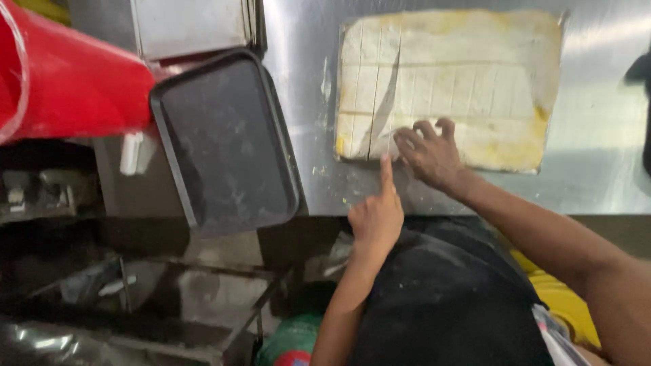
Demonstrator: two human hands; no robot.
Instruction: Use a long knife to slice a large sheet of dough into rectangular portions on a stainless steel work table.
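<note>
A pale rolled-out dough sheet [468, 68], yellowish at its edges and scored into a grid of strips and squares, lies flat on a steel worktop [597, 169]. My right hand [428, 152] rests on the sheet's near edge with its fingers spread, pressing the dough; it holds nothing. My left hand [377, 213] is at the counter's front edge, fist loosely closed with the index finger stretched up, its tip touching the near left edge of the dough.
A dark empty baking tray [224, 142] lies tilted at the worktop's left end, overhanging the edge. A red plastic tub [68, 81] sits at the far left. Below are dim shelves with metal parts. My black apron [447, 298] fills the bottom centre.
</note>
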